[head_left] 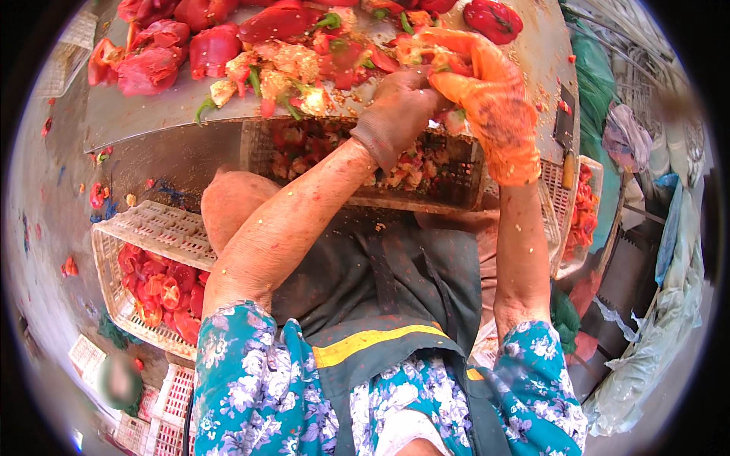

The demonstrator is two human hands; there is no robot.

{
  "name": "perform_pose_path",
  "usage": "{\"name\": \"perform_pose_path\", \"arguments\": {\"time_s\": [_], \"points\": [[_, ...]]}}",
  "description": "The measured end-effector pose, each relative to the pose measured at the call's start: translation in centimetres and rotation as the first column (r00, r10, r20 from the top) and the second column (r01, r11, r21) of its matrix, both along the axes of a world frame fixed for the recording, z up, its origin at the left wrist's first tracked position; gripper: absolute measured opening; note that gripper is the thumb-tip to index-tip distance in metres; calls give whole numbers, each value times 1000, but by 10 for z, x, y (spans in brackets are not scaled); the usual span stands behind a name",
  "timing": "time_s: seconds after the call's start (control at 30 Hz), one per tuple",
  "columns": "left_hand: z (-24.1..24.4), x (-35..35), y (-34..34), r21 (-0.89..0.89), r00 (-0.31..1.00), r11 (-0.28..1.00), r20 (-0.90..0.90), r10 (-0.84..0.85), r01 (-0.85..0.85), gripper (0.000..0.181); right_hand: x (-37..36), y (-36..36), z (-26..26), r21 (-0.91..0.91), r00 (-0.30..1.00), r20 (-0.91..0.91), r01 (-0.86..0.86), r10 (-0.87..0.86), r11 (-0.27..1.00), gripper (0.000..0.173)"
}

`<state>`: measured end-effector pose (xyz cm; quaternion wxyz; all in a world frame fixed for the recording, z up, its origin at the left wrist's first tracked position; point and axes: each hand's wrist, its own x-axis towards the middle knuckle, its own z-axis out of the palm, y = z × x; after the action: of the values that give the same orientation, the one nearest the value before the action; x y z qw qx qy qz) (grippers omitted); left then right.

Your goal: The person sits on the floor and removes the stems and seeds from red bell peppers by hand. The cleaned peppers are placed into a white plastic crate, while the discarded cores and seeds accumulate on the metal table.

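My left hand (pixel 402 111), in a dark, stained glove, has its fingers bent close to my right hand at the metal table's front edge; what they hold is hidden. My right hand (pixel 490 97), in an orange rubber glove, is closed on a piece of red pepper (pixel 451 60). Left of both hands lie seedy pepper cores (pixel 293 60) with green stems. Whole red peppers (pixel 214 50) rest farther left, and another red pepper (pixel 493 21) lies at the upper right. Below the table edge, a plastic crate (pixel 416 202) holds cores and scraps.
A knife (pixel 566 128) with a wooden handle lies at the right edge of the metal table (pixel 142 117). A white crate of red pepper pieces (pixel 151 228) stands at the lower left, another crate (pixel 593 219) at the right. Pepper scraps dot the floor.
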<state>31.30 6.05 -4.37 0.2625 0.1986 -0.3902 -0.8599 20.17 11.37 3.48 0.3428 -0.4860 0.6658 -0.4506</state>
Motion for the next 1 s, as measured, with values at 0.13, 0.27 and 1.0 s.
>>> {"name": "perform_pose_path", "arguments": {"time_s": [0.13, 0.27, 1.0], "points": [[10, 4, -7, -12, 999, 1000, -24, -27, 26, 28, 21, -2, -1, -193, 967, 179, 213, -179, 958, 30], [-27, -6, -9, 167, 986, 984, -146, 84, -59, 25, 16, -12, -11, -282, 685, -716, -103, -137, 954, 26], [-17, 0, -32, 494, 949, 842, -95, 301, -218, 25, 26, 42, -52, 218, 638, 609, 436, -471, 873, 45]]}}
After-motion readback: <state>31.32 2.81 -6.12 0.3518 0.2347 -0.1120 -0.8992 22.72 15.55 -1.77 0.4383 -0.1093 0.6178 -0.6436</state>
